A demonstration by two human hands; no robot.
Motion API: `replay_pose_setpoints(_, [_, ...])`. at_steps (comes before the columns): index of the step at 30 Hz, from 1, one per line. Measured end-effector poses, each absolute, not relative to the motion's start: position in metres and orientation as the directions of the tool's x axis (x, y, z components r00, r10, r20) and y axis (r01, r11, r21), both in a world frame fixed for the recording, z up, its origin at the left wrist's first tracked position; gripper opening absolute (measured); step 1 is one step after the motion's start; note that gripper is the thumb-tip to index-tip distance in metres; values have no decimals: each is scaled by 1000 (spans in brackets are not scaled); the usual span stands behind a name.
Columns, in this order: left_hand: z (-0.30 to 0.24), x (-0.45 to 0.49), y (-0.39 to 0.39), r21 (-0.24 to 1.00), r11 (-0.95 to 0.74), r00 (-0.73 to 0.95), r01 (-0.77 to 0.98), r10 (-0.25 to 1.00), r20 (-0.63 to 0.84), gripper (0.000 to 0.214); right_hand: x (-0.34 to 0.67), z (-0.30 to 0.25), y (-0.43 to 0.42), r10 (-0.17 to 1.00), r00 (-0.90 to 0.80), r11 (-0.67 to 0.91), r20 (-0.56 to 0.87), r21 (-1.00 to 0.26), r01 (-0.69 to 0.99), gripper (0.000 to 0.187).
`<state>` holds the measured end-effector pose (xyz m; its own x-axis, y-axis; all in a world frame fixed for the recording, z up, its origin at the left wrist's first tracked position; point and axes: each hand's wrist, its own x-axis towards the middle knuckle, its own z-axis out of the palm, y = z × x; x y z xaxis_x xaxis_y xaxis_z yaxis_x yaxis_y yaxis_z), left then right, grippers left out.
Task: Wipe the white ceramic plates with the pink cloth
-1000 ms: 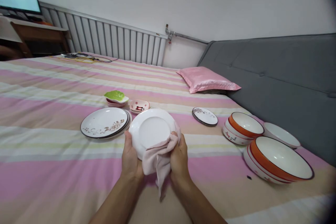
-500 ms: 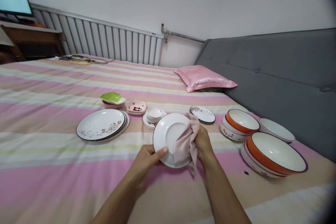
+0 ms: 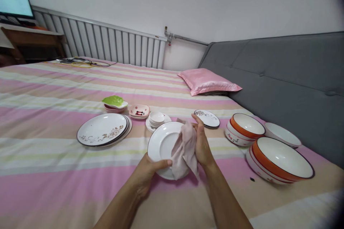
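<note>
My left hand [image 3: 147, 172] grips a white plate [image 3: 162, 145] by its lower left edge, thumb on the face turned toward me. The plate is tilted above the bed, and its dark rim shows. Against its right side my right hand [image 3: 202, 145] presses a pale pink cloth [image 3: 185, 154], which covers part of the plate and hangs in folds below. Just behind the plate stand small white dishes [image 3: 156, 118], stacked on a saucer. Farther back right lies a short stack of flower-patterned plates [image 3: 206, 118].
Large patterned plates [image 3: 102, 128] are stacked at left. Behind them sit a green leaf-shaped dish [image 3: 114, 101] and pink square dishes [image 3: 139, 111]. Orange-banded bowls [image 3: 282, 157] stand at right, near the grey headboard [image 3: 282, 68]. A pink pillow [image 3: 209, 80] lies farther back on the striped bed.
The plate and cloth have shifted slightly left and down. My right hand's fingers have straightened along the cloth, where they were curled before.
</note>
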<state>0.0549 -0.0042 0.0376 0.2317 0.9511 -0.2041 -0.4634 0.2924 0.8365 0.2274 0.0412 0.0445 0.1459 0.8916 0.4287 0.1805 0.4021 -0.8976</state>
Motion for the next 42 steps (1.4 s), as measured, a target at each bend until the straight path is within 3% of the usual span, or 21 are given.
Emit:
replay_pose_setpoints(3, [38, 55, -4, 828, 298, 210, -475, 952, -222, 63, 227, 49, 39, 862, 134, 457, 489, -864, 211, 44])
replay_pose_setpoints(9, [43, 56, -5, 828, 256, 214, -499, 962, -168, 71, 229, 65, 31, 785, -93, 584, 612, -683, 438, 40])
replay_pose_setpoints(12, [45, 57, -5, 828, 233, 208, -511, 968, -144, 76, 228, 66, 30, 802, -71, 557, 593, -698, 450, 45])
replay_pose_setpoints(16, [44, 58, -5, 812, 206, 195, -546, 974, -116, 78, 227, 69, 27, 856, -26, 486, 516, -786, 383, 40])
replay_pose_setpoints(22, [44, 58, -7, 783, 182, 143, -594, 982, -121, 73, 224, 76, 22, 923, -13, 383, 385, -912, 145, 25])
replay_pose_setpoints(30, [37, 51, -1, 724, 147, 119, -674, 989, -90, 59, 211, 65, 23, 953, -116, 280, 280, -960, -18, 32])
replay_pose_setpoints(33, [38, 48, 1, 711, 145, 111, -688, 989, -93, 56, 206, 58, 24, 935, -127, 340, 330, -938, 66, 36])
replay_pose_setpoints(38, [39, 48, 1, 708, 148, 119, -691, 989, -90, 57, 200, 49, 26, 827, 23, 536, 561, -801, 268, 68])
replay_pose_setpoints(42, [36, 49, -1, 718, 164, 155, -676, 985, -79, 57, 197, 49, 23, 747, 62, 567, 662, -683, 460, 67])
